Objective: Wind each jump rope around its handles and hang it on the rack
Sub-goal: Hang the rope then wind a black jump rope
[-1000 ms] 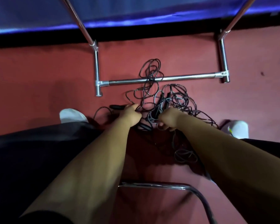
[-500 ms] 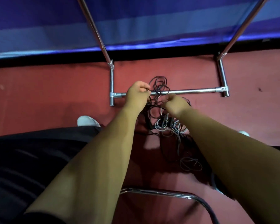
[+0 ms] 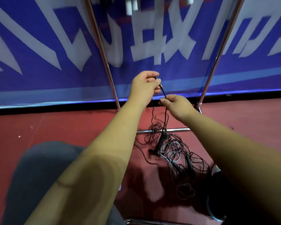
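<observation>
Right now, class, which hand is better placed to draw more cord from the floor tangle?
The right hand: it pinches the thin black cord lower, nearer the tangled black ropes; the left hand holds its upper end.

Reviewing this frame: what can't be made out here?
Rack top: head view, cut off by the upper edge.
White items: head view, cut off and blurred.
Pile: head view, tangled, partly behind the right arm; rope count unclear.
Rope gripped by left hand, pinched by right hand: head view, fingers hide any handle.
</observation>
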Motion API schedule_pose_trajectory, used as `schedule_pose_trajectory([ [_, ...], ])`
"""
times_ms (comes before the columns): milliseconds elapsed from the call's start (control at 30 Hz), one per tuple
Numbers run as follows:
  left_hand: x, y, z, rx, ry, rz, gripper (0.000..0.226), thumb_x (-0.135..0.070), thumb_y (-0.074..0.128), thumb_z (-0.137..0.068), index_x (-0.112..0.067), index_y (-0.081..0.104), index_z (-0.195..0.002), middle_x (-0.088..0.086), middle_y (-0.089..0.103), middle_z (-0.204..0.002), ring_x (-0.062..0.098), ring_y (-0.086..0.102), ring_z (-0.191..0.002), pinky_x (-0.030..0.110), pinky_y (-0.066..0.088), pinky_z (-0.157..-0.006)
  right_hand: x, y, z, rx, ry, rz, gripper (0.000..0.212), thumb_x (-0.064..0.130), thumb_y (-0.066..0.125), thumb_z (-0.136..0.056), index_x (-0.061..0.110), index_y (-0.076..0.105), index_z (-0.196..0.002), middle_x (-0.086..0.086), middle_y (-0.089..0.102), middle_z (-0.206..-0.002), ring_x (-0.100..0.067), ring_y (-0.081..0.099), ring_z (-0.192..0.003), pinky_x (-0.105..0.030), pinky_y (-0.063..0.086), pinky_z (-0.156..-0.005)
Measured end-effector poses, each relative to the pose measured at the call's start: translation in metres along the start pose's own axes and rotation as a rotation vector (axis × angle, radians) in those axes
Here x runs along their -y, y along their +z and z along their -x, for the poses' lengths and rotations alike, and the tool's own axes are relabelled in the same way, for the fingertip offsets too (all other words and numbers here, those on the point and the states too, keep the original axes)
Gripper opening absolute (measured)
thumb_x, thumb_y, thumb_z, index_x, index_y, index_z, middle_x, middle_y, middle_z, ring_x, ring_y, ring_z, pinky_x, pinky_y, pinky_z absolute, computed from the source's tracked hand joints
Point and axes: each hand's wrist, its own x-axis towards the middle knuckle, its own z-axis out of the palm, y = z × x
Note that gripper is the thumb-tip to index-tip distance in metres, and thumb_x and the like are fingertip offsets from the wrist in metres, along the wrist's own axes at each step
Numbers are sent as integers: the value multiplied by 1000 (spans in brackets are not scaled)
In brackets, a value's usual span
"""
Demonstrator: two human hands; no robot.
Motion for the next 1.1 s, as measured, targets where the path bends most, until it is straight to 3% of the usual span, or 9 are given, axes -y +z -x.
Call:
schedule_pose_trajectory([
  [133, -57, -6, 6, -82, 129, 77, 23, 1, 67, -99, -8, 68, -120, 5, 73, -90, 17, 76, -83, 30, 61, -77, 48, -39, 23, -53, -3, -184, 31, 41, 67, -102, 16, 69, -84, 1, 78, -77, -18, 66, -72, -38, 51, -77],
  [267, -106, -10, 21, -101, 191, 228, 31, 6, 70, -95, -9, 68, -122, 9, 76, -102, 20, 78, -95, 29, 61, -81, 76, -64, 50, -11, -35, -91, 39, 42, 64, -104, 5, 68, -91, -7, 78, -87, -16, 63, -75, -34, 47, -75],
  [367, -132, -13, 34, -105, 215, 292, 30, 7, 68, -96, -12, 67, -120, 11, 76, -107, 25, 78, -102, 27, 61, -80, 81, -71, 64, 33, -15, 12, 36, 43, 60, -106, 11, 73, -96, 3, 81, -88, -22, 70, -83, -37, 53, -79],
  [467, -143, -19, 43, -75, 256, 219, 33, 8, 66, -96, -13, 66, -121, 9, 77, -107, 26, 77, -105, 30, 62, -84, 86, -75, 73, -11, -19, -49, 30, 39, 57, -108, 16, 74, -99, -2, 80, -83, -25, 75, -85, -43, 59, -86],
  [633, -166, -23, 56, -98, 382, -110, 18, -5, 78, -88, -21, 70, -93, 3, 76, -80, 21, 77, -77, 48, 66, -79, 100, -80, 82, -94, -47, -79, 22, 38, 58, -107, 24, 73, -111, -7, 77, -91, -13, 68, -72, -29, 52, -67],
  [800, -198, -13, 72, -132, 424, -210, 21, -28, 77, -93, -16, 64, -81, -8, 53, -55, 13, 50, -53, 37, 53, -54, 100, -72, 83, -75, -62, -92, 29, 33, 70, -100, 39, 66, -128, -2, 66, -91, -17, 56, -66, -26, 48, -59],
  [933, -212, -14, 74, -164, 393, -134, 41, -34, 68, -95, -20, 44, -65, -7, 34, -56, 12, 31, -55, 29, 31, -56, 92, -52, 85, 16, 4, -127, 24, 22, 70, -99, 31, 72, -121, 1, 66, -79, -11, 57, -60, -22, 44, -54],
  [1000, -215, -18, 74, -200, 301, -75, 37, -39, 65, -93, -20, 46, -68, 0, 34, -62, 15, 33, -58, 30, 31, -58, 82, -41, 90, 71, 62, -116, 15, 20, 69, -100, 20, 76, -113, 0, 74, -80, -12, 63, -66, -25, 43, -58],
  [1100, -206, -31, 64, -258, 112, 90, 26, -39, 67, -92, -14, 74, -94, -6, 49, -48, 17, 52, -51, 34, 53, -59, 62, -27, 99, 170, 167, -60, 22, 24, 59, -108, 9, 71, -117, -10, 82, -91, -21, 71, -77, -29, 44, -63],
])
